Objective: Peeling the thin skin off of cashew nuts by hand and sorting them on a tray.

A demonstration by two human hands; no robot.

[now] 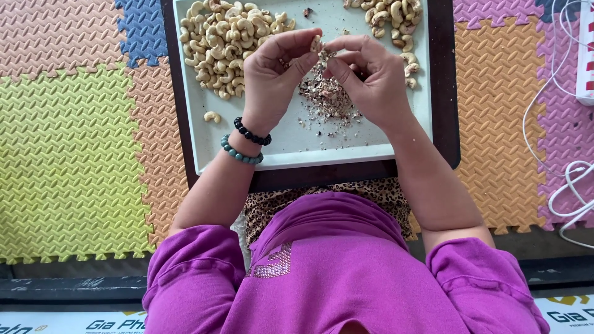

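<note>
My left hand and my right hand meet above the middle of a pale rectangular tray. Together their fingertips pinch one cashew nut, with bits of skin hanging off it. Below the hands lies a heap of brownish peeled skin flakes. A big pile of peeled pale cashews fills the tray's far left. A smaller pile of cashews with darker skin sits at the far right. One single cashew lies alone at the near left. Two bead bracelets circle my left wrist.
The tray rests on a dark board over my lap. Coloured foam floor mats surround it. White cables and a white power strip lie at the right edge.
</note>
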